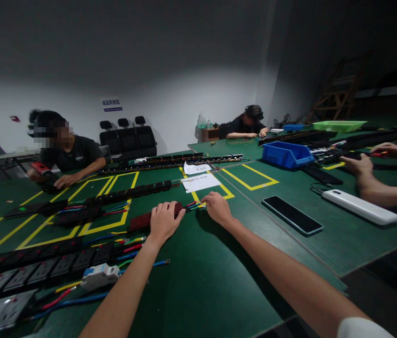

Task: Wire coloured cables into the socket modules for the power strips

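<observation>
A dark red block (pixel 140 222) lies on the green table, and my left hand (pixel 165 220) is wrapped over its right part. Coloured wires (pixel 193 205) with metal ring ends come out of the block's right end. At those ring ends my right hand (pixel 216 206) has its thumb and forefinger pinched together on the wire tips. White paper sheets (pixel 201 183) lie just beyond the hands.
Black socket strips (pixel 53 260) with loose wires fill the left side. A phone (pixel 291 215), a white power bank (pixel 360 206) and a blue bin (pixel 286 154) are on the right. One person's hands (pixel 362 169) work at the right edge; two people sit across the table.
</observation>
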### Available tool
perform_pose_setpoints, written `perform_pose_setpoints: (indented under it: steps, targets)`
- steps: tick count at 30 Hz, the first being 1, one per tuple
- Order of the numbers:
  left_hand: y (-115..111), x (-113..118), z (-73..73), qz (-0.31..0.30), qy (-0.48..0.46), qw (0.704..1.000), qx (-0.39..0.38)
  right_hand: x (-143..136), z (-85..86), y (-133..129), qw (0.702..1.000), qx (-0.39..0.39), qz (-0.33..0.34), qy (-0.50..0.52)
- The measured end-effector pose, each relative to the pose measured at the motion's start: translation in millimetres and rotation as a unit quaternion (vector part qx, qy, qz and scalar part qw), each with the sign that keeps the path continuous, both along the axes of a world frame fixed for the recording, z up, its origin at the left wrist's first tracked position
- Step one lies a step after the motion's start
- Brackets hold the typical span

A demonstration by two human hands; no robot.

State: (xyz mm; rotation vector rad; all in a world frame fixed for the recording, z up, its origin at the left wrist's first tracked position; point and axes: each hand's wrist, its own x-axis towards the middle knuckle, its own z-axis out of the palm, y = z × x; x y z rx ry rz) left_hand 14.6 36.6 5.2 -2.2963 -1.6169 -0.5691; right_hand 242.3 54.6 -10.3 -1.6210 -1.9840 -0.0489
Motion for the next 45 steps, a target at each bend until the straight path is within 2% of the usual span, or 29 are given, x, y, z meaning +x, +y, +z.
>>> perform_pose_setpoints:
  steps: [5, 9, 18, 30, 36, 40, 45]
  targets:
    - [1, 0, -0.9, -0.003, 0.000, 1.000, -0.002, 6, -3.0, 4, 0.998, -0.035, -0.049, 0.001]
    - [1, -1, -1.2, -0.003, -0.002, 1.000, -0.004, 7, -5.8, 5, 0.996, -0.068, -0.056, -0.012]
    - [1, 0, -2.1, 0.002, 0.008, 1.000, 0.007, 1, -1.1, 1, 0.995, -0.080, -0.008, -0.061]
    - [0, 1, -1.0, 0.008, 0.006, 1.000, -0.006, -3, 1.1, -1, 0.992, -0.087, 0.012, -0.086]
    - [0, 0, -1.9, 0.004, 0.001, 1.000, -0.002, -9, 4.0, -6, 0.997, -0.038, 0.008, -0.069]
    - [0, 0, -3.0, 0.007, -0.002, 1.000, -0.001, -16, 2.9, -10, 0.995, -0.018, 0.060, -0.075]
    - [0, 0, -5.7, 0.009, 0.003, 1.000, 0.008, -22, -0.5, -10, 0.989, -0.053, 0.100, -0.095]
